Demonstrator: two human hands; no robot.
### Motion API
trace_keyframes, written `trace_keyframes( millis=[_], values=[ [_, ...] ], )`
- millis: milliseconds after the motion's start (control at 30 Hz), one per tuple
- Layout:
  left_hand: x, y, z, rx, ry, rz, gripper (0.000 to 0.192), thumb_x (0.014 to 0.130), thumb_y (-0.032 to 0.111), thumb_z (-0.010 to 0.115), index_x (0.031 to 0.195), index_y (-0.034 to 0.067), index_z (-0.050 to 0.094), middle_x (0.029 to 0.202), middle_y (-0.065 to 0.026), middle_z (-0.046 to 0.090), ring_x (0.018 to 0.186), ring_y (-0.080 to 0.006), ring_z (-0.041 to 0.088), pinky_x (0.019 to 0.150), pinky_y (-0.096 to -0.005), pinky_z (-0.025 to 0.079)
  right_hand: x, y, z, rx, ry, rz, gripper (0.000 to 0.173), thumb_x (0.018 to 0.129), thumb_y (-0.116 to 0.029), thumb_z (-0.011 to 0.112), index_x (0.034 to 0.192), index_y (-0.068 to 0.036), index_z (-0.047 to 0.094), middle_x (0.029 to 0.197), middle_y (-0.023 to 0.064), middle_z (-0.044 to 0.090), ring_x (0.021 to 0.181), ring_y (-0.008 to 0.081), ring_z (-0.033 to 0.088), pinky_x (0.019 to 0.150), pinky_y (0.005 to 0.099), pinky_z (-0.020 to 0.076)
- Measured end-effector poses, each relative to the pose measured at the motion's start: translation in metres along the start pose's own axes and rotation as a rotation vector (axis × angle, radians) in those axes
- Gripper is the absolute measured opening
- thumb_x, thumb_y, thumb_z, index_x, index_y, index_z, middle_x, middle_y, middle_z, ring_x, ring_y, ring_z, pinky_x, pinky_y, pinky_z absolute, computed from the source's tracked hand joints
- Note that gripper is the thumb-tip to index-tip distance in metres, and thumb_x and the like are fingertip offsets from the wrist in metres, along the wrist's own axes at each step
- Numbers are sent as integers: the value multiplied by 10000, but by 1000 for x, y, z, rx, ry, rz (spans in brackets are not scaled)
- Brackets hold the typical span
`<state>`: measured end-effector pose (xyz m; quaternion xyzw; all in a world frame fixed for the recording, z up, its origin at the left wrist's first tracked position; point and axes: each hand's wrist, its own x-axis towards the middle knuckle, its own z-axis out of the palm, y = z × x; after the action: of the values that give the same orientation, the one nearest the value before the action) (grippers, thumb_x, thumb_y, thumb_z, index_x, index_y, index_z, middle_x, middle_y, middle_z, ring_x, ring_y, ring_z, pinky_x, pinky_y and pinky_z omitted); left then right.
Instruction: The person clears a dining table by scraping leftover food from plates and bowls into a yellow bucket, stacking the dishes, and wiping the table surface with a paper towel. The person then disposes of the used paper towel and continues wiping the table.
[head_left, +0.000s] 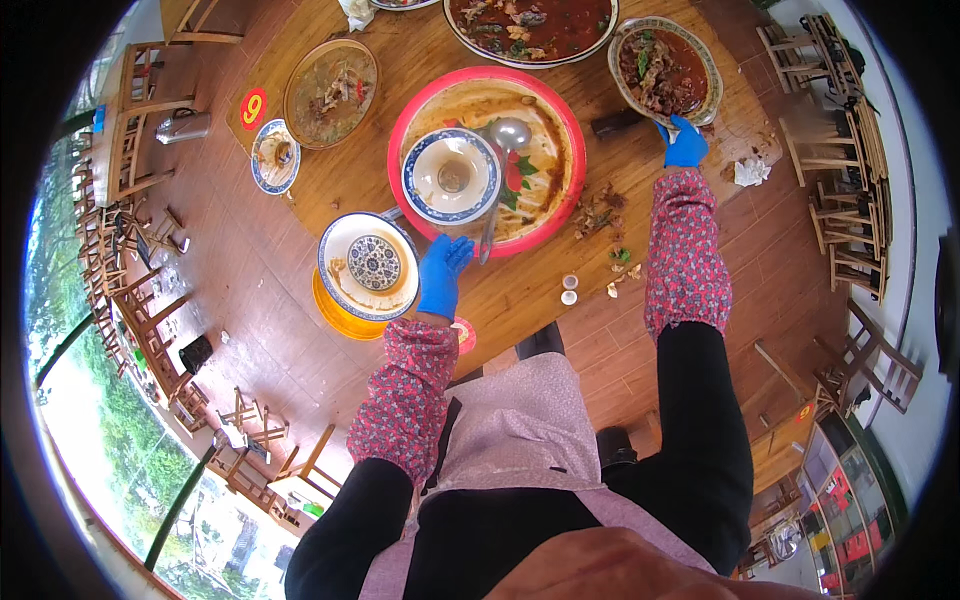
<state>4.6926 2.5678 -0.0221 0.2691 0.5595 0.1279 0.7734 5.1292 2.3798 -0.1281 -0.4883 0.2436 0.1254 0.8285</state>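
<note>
My right hand, in a blue glove, grips the near rim of a patterned dish holding meat in red broth. My left hand, also gloved, is between a blue-rimmed white bowl with sauce stains and a red-rimmed basin. Whether its fingers hold the bowl or only rest beside it, I cannot tell. An orange-yellow vessel shows partly under that bowl. Inside the sauce-smeared basin are a second blue-rimmed bowl and a metal ladle.
On the wooden table stand a large bowl of red broth, a brown-rimmed bowl of soup and a small bowl. Food scraps, two small white cups and crumpled tissue lie right. Wooden chairs line the wall.
</note>
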Motion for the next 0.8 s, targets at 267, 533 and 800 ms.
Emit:
trace_keyframes(
  millis=[267,533,800],
  values=[
    [-34,-13,32,158,-185,-127,372,922,216,470,1185,-48,475,1059,-194,592,967,-278,601,862,-359,489,-65,-10,-60,-164,-29,67,278,744,30,572,1020,57,554,1033,154,579,920,312,581,737,460,555],
    [-22,-54,101,141,-524,-209,364,919,207,485,1206,-17,485,1124,-150,573,1028,-246,573,903,-342,461,-172,-21,-108,-344,-16,105,196,747,17,582,942,38,580,877,93,592,742,224,596,597,380,546],
    [-24,-64,82,-473,-624,-451,271,861,44,511,1122,-21,534,1083,-134,586,1022,-229,556,924,-343,444,-309,-53,-96,-511,-159,258,304,765,40,577,1068,67,568,971,90,624,826,177,602,693,325,513]
  ],
)
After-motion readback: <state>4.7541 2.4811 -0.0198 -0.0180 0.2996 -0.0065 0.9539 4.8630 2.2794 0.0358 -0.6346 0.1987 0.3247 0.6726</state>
